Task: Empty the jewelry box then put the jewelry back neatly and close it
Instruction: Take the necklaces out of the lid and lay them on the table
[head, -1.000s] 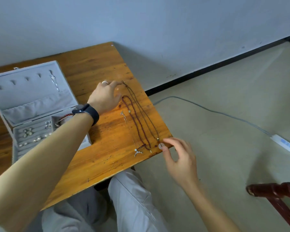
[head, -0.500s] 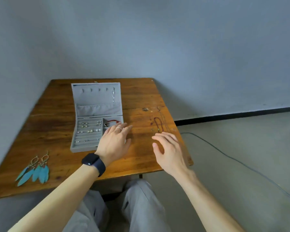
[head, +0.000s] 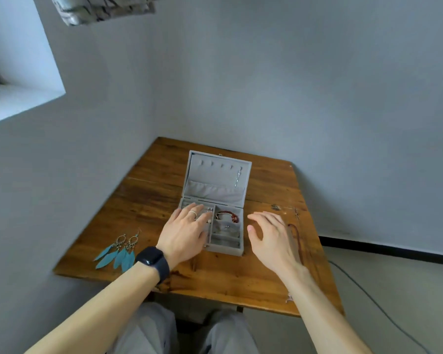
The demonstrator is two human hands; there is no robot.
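Observation:
A grey velvet jewelry box (head: 225,249) stands open on the wooden table (head: 149,200), its lid (head: 216,175) leaning back with one silver chain (head: 238,176) on a hook. My left hand (head: 186,232) lies flat over the box's left ring rows, fingers straight, hiding most of them. A red bead bracelet (head: 228,215) sits in the right rear compartment, a small ring (head: 226,227) in the one before it. My right hand (head: 273,236) hovers right of the box with fingers loosely spread, holding nothing. Brown necklaces (head: 298,238) lie on the table beyond it.
Two teal feather earrings (head: 119,252) lie at the table's front left. The table stands in a corner between grey walls. A cable (head: 368,297) runs across the floor on the right. My knees are under the front edge.
The view has swung left and back, off the necklaces. My left hand has moved onto the box's ring rows; my right hand has moved up beside the box's right wall.

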